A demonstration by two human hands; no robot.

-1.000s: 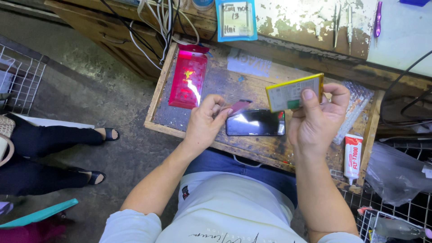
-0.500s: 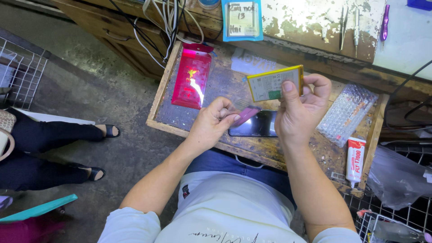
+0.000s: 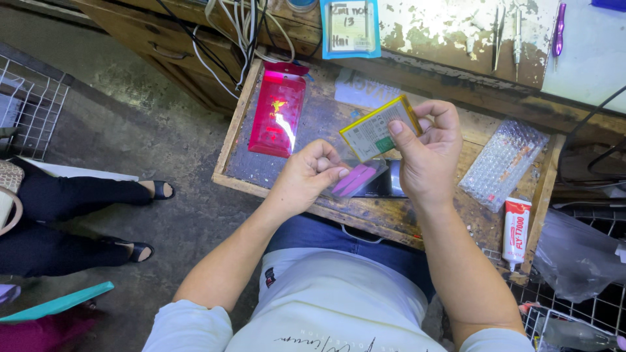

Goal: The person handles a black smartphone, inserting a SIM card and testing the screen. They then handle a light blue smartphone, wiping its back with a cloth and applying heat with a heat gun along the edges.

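Right hand: pinching flat yellow-edged battery, tilted, above wooden tray.
Left hand: gripping purple film strip at 8 o'clock of battery.
Phone: below, on tray.
Risk: probably strip sticking crooked; battery slipping from fingertips onto phone.

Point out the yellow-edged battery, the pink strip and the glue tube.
battery (image 3: 375,130), head view, middle of its pale face
pink strip (image 3: 355,180), head view, middle of the strip
glue tube (image 3: 516,228), head view, red and white body
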